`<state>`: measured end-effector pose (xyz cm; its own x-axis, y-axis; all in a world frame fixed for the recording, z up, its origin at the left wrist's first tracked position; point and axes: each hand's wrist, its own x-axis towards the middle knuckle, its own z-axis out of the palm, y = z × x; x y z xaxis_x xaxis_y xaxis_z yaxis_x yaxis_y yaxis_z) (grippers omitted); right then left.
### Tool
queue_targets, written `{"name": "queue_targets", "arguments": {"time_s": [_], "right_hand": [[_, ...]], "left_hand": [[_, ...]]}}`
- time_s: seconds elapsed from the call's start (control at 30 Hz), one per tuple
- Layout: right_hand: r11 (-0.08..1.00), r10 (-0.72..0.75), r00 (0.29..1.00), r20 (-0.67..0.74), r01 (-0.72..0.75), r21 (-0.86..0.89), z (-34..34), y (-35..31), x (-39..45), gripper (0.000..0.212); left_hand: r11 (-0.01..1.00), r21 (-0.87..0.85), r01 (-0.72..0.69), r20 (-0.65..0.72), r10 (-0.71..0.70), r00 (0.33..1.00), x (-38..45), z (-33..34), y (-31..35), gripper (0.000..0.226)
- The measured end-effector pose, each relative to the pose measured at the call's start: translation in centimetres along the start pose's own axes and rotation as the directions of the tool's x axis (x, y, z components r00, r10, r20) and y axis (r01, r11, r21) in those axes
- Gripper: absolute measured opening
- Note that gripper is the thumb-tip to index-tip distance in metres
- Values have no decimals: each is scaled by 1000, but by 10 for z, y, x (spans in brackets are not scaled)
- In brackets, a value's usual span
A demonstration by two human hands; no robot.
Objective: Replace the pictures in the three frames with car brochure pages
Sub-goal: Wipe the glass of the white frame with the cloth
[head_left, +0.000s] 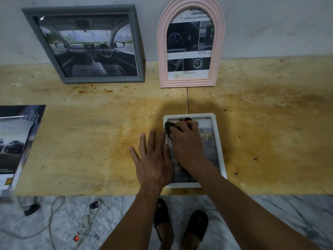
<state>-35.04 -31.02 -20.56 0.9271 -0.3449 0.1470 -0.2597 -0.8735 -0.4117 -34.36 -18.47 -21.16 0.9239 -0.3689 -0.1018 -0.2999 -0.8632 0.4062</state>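
A white frame [219, 139] lies flat near the table's front edge, with a yellow-car page under its glass. My right hand [187, 143] grips a dark cloth [169, 126] with red parts and presses it on the glass. Beside it, my left hand [153, 159] lies flat with spread fingers over the frame's left edge. A grey frame [27, 13] with a car-interior page leans against the wall at the back left. To its right leans a pink arched frame [163, 51] holding a dashboard brochure page.
Car brochure pages [16, 141] lie at the table's left edge. The wooden tabletop [90, 132] is stained. On the marble floor below are a power strip [84, 226] with a lit red switch, cables, and my feet in dark sandals [180, 226].
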Motion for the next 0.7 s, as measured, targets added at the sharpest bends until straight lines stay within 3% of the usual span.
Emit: {"name": "queue_targets", "arguments": {"time_s": [0.17, 0.33, 0.5, 0.53, 0.63, 0.7], "right_hand": [[995, -97, 994, 47, 97, -13, -11, 5, -21, 23], [978, -200, 964, 175, 208, -30, -20, 16, -39, 14], [969, -230, 919, 319, 245, -8, -51, 25, -45, 20], [979, -197, 930, 311, 204, 8, -59, 29, -45, 22], [959, 146, 979, 139, -175, 221, -79, 41, -42, 22], [938, 259, 964, 55, -264, 225, -74, 45, -43, 27]], "left_hand": [[1000, -12, 2, 1, -2, 1000, 0, 2, -2, 53], [1000, -14, 12, 24, -12, 1000, 0, 3, -2, 51], [1000, -20, 19, 30, -18, 999, 0, 3, -2, 51], [1000, -23, 21, 31, -20, 999, 0, 2, -1, 51], [1000, -19, 21, 31, -20, 999, 1, 3, -1, 51], [1000, -14, 22, 33, -22, 999, 1, 3, -2, 52]]}}
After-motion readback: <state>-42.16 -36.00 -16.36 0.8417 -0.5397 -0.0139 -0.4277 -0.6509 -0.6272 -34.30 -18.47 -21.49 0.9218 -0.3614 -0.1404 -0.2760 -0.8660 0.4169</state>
